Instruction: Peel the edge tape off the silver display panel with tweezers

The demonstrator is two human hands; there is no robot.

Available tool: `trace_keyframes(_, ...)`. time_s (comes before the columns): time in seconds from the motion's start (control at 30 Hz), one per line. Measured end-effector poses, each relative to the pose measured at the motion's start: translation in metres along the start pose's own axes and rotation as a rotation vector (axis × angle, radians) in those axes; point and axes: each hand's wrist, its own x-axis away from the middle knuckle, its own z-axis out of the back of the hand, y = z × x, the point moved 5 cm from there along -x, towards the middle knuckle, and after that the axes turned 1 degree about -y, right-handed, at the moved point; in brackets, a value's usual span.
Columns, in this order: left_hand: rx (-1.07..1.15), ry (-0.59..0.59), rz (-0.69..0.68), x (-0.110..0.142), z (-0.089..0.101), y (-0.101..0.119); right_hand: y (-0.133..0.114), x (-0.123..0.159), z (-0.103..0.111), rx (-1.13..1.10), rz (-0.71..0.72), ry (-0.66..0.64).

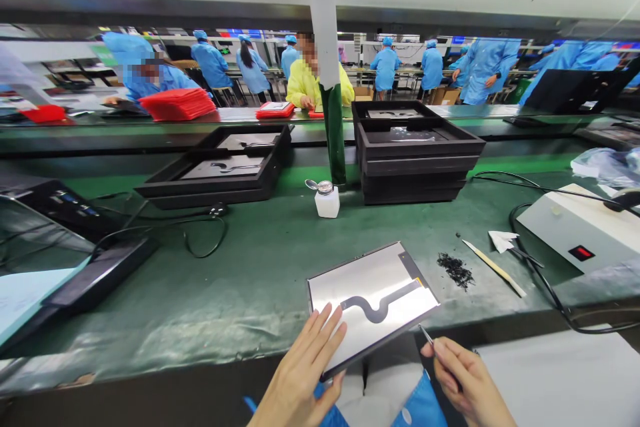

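A flat display panel with a silvery back and a dark curved ribbon cable lies tilted across the front edge of the bench. My left hand grips its lower left corner, fingers over the back and thumb at the near edge. Close to the panel's lower right side, my right hand is closed around a thin metal tool that looks like tweezers. The tool's tip comes near the panel's edge; whether they touch I cannot tell. Beside the panel sits a small heap of black scraps.
Right of the scraps lie a pale pointed stick and a white-tipped tool near a white control box. A white dispenser bottle stands behind the panel. Black trays and more trays flank the post. Co-workers sit beyond.
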Motion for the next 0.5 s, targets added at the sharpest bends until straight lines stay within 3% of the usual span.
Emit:
trace_keyframes(0.2, 0.010, 0.003, 0.009, 0.000, -0.001, -0.001, -0.007, 0.002, 0.004, -0.024, 0.023, 0.040)
trace_keyframes(0.5, -0.003, -0.004, 0.000, 0.003, -0.003, -0.001, 0.003, -0.009, 0.023, -0.031, 0.058, 0.043)
